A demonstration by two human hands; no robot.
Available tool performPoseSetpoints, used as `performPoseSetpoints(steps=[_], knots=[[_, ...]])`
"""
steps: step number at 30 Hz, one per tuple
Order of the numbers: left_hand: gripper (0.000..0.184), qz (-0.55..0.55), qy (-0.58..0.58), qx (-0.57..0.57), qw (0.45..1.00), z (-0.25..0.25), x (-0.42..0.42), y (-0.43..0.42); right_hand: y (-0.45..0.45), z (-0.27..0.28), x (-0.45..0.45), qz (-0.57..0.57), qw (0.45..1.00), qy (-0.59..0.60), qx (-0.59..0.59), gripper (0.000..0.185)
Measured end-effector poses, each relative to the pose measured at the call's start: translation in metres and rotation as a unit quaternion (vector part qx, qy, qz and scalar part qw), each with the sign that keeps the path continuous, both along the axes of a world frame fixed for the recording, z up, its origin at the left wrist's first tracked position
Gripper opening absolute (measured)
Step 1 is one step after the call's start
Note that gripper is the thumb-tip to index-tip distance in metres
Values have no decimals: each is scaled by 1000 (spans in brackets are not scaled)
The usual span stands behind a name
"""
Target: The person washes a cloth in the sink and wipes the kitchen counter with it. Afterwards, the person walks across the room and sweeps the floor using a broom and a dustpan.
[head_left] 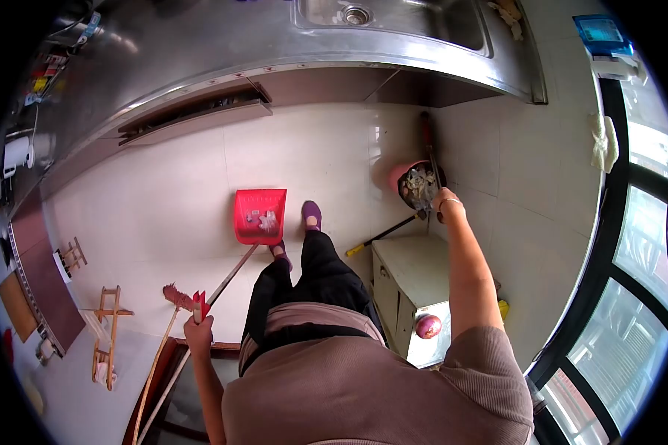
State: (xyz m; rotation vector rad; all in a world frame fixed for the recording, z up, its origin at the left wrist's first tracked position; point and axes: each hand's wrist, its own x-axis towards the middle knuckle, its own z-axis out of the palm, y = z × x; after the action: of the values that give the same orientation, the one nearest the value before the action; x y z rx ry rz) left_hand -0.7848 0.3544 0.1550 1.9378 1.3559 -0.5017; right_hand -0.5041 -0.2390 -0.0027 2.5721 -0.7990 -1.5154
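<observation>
My left hand [199, 331] is closed round the red-topped handle of a long-handled dustpan. Its red pan [251, 200] rests on the floor by my feet, with crumpled clear scraps inside. My right hand [448, 205], a band at its wrist, is closed at the near end of a dark stick [432, 152] with a red section farther along. Beside and partly beneath that hand stands a pink bin [398, 176] with a dark liner, full of mixed waste [420, 185]. A yellow-ended black pole [379, 235] lies near the bin.
A steel counter [200, 44] with a sink [423, 18] runs along the far side. A pale cabinet [412, 267] carrying a red onion [428, 326] stands right of my legs. At left are a wooden folding frame [106, 337] and a reddish brush head [178, 297]. Windows [634, 297] line the right.
</observation>
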Motion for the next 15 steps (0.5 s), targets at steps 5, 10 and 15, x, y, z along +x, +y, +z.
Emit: performPoseSetpoints(steps=[5,10,15], knots=[[10,-35,-58,1,998,3,26,-16,29,35,-22,-43,998,-13,32,28],[15,-98,12,-13,995,-11,44,-8,7,65,-48,21,997,-42,68,33],[18,-149,8,-2,989,-20,61,-4,8,122,-36,-38,998,-1,58,43]])
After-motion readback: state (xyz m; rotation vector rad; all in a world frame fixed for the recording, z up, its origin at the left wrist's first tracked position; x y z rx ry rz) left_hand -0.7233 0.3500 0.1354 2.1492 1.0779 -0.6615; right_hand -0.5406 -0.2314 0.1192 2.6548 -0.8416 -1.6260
